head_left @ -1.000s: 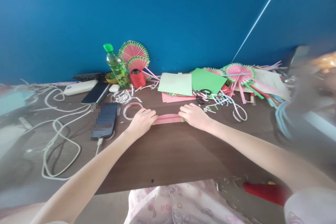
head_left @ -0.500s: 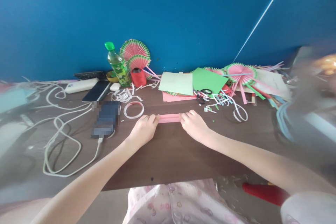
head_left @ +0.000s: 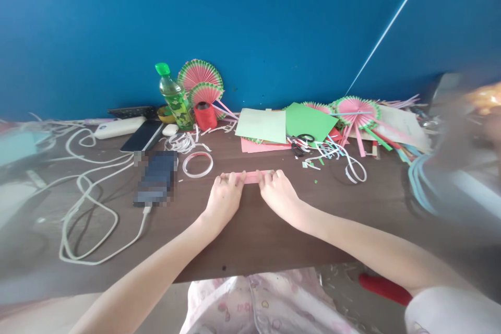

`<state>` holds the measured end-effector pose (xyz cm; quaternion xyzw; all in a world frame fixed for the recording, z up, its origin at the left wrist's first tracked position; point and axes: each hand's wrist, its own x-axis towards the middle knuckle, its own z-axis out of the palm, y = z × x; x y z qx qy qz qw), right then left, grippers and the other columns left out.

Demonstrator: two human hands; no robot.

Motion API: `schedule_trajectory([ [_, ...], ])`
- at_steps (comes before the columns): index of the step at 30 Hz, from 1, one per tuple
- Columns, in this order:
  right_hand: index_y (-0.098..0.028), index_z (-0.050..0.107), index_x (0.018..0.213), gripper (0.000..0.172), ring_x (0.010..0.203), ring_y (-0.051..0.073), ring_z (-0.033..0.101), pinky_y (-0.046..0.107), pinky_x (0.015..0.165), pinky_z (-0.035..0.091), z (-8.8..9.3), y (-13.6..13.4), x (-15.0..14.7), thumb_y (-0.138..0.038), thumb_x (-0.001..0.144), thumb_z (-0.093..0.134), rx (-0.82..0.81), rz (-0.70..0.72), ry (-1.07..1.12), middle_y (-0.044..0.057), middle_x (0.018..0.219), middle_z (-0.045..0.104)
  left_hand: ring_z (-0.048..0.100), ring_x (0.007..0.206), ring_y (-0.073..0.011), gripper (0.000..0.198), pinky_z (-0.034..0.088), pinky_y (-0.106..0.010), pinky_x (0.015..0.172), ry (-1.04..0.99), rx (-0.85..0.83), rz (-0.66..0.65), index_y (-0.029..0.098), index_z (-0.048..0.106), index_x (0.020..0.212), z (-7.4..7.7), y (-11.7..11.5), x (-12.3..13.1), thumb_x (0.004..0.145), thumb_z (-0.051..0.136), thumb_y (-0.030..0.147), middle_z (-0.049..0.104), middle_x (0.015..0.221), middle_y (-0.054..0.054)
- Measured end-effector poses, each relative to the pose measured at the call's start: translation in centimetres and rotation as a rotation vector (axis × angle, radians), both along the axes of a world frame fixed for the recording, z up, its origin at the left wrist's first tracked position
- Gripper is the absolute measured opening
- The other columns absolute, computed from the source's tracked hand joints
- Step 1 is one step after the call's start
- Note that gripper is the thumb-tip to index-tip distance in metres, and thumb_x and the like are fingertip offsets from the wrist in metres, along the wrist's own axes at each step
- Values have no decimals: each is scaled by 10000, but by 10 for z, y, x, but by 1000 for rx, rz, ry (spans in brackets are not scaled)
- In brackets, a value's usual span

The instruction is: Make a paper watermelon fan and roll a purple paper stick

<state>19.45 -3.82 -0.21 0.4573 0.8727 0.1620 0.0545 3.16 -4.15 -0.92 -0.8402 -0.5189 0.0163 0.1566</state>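
A narrow folded strip of pink paper (head_left: 251,177) lies crosswise on the dark brown table. My left hand (head_left: 227,193) has its fingers closed on the strip's left part. On the right part, the fingers of my right hand (head_left: 277,190) are bent down and pinch the paper. Only a short pink stretch shows between the two hands, with small ends jutting out past the fingers. A roll of double-sided tape (head_left: 198,175) rests on the table to the left, apart from my left hand.
Phones (head_left: 158,177) and a white cable (head_left: 88,261) lie at left. Behind stand a green-capped bottle (head_left: 176,102), a red spool (head_left: 205,116) and pleated paper fans (head_left: 200,75). Green paper (head_left: 311,121), black-handled scissors (head_left: 299,146) and white strips (head_left: 357,169) lie at back right.
Both hands have moved closer together along the pink strip, so less of it shows between them. The strip's ends now show beyond the fingers.
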Motion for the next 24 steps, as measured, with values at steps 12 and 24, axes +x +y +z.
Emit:
schedule_trajectory([
  [12,-154,642,786,226,801,186,550,297,672,332,6,38,30,-169,869,433,-148,-3,307,85,829,585,511,862,-207,204,397,-323,736,-188,-165,-159,154,596,863,20,37,-15,864,393,182,560,924,-89],
  [24,-167,638,775,178,770,159,583,297,734,423,8,71,52,-321,792,551,-675,-43,938,35,841,651,551,837,-180,111,415,-302,751,-461,-320,-195,183,497,906,28,57,-30,856,398,182,585,871,-40],
])
